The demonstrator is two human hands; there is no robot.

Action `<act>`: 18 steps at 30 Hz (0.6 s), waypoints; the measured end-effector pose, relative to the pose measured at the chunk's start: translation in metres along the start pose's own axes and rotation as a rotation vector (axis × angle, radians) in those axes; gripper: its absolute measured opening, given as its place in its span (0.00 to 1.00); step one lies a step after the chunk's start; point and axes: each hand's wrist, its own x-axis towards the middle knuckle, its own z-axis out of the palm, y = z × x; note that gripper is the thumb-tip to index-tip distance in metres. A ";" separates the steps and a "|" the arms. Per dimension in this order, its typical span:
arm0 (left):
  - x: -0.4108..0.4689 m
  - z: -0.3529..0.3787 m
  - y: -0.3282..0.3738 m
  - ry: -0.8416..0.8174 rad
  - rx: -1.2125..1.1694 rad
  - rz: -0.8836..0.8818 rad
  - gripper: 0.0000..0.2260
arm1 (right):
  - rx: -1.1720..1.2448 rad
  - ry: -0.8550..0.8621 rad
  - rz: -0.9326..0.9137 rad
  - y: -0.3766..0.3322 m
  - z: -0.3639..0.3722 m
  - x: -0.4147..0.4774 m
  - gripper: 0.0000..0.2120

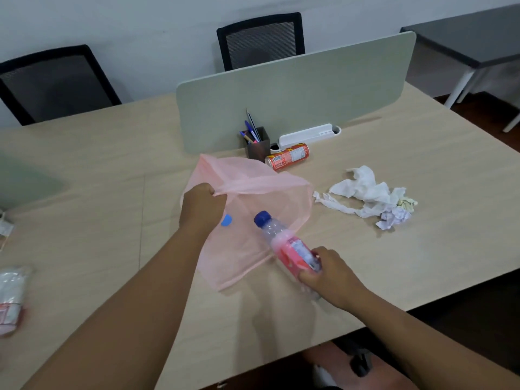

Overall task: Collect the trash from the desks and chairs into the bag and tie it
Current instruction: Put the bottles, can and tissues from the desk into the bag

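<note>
- Over the desk (394,263), from my head view: my left hand (201,205) clenches the pink bag's (261,187) rim, holding it open.
- My right hand (327,273) grasps the plastic bottle (284,243), cap pointing into the bag's mouth.
- Crumpled tissues (368,195) and a can (287,156) lie nearby.

A pale wood-grain table (394,249) carries a grey-green divider panel (295,88); two black mesh office chairs (261,40) stand against the white wall (140,21).

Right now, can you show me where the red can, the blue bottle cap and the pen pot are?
red can (287,156), head view, middle of its side.
blue bottle cap (262,218), head view, side of the cap.
pen pot (259,151), head view, its front wall.
</note>
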 end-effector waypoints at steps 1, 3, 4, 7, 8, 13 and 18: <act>-0.002 -0.002 -0.005 -0.013 -0.011 -0.010 0.12 | 0.009 -0.019 0.015 -0.017 0.010 0.007 0.24; -0.006 -0.006 -0.015 -0.040 -0.034 -0.020 0.10 | 0.026 -0.054 0.060 -0.048 0.029 0.021 0.30; -0.008 -0.009 -0.020 -0.046 -0.046 -0.021 0.09 | 0.037 -0.056 0.084 -0.061 0.039 0.030 0.31; -0.009 -0.020 -0.035 -0.037 -0.050 -0.014 0.09 | 0.100 -0.004 0.117 -0.088 0.060 0.049 0.26; -0.009 -0.023 -0.040 -0.034 -0.050 -0.007 0.09 | 0.169 0.012 0.113 -0.092 0.065 0.053 0.26; -0.004 -0.033 -0.055 -0.057 -0.079 0.011 0.10 | 0.501 0.035 0.106 -0.090 0.075 0.044 0.31; 0.001 -0.020 -0.053 -0.092 -0.063 0.041 0.10 | 0.325 0.171 0.159 -0.052 0.029 0.045 0.24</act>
